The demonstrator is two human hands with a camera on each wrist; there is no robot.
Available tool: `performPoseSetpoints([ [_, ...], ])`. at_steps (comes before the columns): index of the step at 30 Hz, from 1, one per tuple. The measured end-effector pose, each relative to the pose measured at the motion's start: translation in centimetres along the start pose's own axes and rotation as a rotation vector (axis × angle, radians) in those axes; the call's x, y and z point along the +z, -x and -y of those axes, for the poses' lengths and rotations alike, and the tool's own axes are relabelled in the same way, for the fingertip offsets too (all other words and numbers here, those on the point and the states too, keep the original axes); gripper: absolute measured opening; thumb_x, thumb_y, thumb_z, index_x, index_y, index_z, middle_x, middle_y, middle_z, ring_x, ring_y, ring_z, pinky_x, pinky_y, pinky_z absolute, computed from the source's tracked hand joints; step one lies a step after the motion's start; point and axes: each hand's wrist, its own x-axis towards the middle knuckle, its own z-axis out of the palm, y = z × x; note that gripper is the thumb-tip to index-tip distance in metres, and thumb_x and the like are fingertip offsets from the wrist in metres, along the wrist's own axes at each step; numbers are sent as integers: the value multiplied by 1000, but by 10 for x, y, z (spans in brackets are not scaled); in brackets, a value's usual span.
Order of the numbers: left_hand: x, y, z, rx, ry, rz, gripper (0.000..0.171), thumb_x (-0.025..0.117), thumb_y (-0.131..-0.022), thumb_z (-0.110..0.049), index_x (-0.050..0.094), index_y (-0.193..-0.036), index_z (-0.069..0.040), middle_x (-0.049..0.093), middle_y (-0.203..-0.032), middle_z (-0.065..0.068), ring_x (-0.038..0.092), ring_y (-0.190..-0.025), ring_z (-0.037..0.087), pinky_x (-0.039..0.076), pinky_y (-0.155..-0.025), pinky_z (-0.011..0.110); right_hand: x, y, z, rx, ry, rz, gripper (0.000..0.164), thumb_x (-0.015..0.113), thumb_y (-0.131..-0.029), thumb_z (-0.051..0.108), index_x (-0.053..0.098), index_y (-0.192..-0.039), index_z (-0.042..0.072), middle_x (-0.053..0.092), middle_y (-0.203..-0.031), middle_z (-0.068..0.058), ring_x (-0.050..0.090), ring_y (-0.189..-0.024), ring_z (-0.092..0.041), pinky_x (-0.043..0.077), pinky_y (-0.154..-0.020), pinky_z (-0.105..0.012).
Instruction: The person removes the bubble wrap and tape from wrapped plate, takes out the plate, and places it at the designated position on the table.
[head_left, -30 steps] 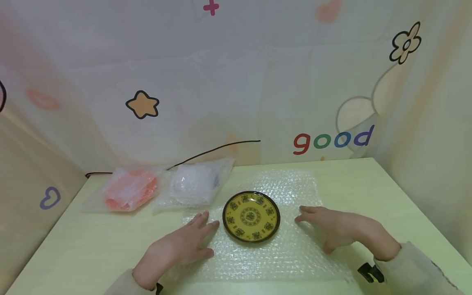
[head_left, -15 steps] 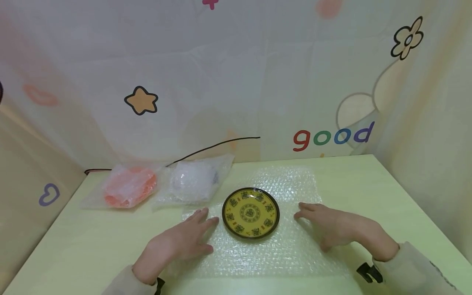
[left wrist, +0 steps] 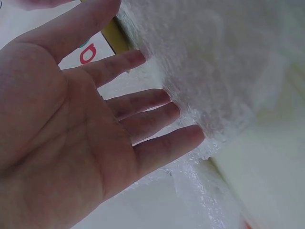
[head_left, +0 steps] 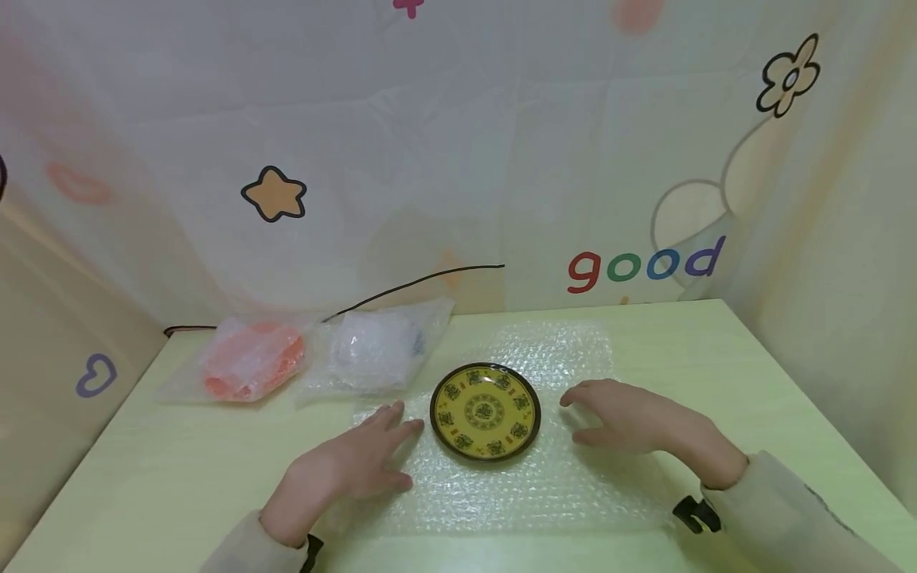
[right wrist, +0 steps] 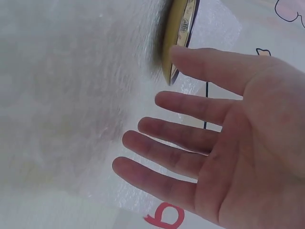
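Note:
A round yellow plate (head_left: 485,412) with a dark rim and dark printed patterns lies face up on a sheet of bubble wrap (head_left: 501,501). My left hand (head_left: 351,469) is left of the plate, fingertips touching the bubble wrap; its fingers (left wrist: 152,148) are spread and nearly straight in the left wrist view. To the right of the plate is my right hand (head_left: 630,418), held over the wrap with a gap to the rim. In the right wrist view its fingers (right wrist: 162,157) are extended and hold nothing, and the plate's edge (right wrist: 176,43) shows beyond the thumb.
Two clear bags lie at the back left of the table (head_left: 716,382): one bag with a pinkish-orange item (head_left: 254,362) and one bag with a whitish item (head_left: 372,350). A printed curtain (head_left: 430,159) hangs behind the table and along its sides.
My right hand has lifted off the wrap and moved left, closer to the plate. The left hand and the plate stay in place; the head view has tilted slightly.

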Motion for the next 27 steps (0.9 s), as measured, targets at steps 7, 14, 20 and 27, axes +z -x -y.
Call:
performPoseSetpoints([
  [7, -3, -1, -2, -17, 7, -3, 77, 82, -88, -28, 46, -153, -7, 22, -164, 27, 25, -150, 44, 28, -116, 59, -5, -22, 9, -41, -68, -41, 40, 72, -96, 21, 63, -126, -4, 70, -116, -13, 69, -100, -28, 57, -89, -45],
  [14, -2, -4, -3, -29, 35, -2, 76, 84, -86, -25, 48, -151, -6, 22, -163, 28, 27, -148, 46, 31, -114, 62, -1, -40, 15, 24, -177, -110, 43, 72, -97, 21, 60, -127, -8, 71, -104, -9, 69, -83, -21, 59, -74, -38],
  [20, 0, -4, -5, -14, 25, -13, 71, 85, -85, -23, 52, -145, -7, 26, -160, 30, 33, -145, 46, 36, -112, 59, 10, -52, 20, 78, -353, -133, 46, 69, -98, 15, 55, -131, -13, 66, -104, -14, 66, -57, -19, 57, -54, -31],
  [27, -1, -6, -4, -5, -14, -24, 71, 84, -86, -26, 52, -146, -7, 28, -159, 29, 39, -142, 45, 41, -109, 59, 15, -66, 23, 108, -369, -175, 46, 65, -100, 12, 52, -132, -18, 68, -107, -20, 67, -56, -19, 58, -58, -31],
])
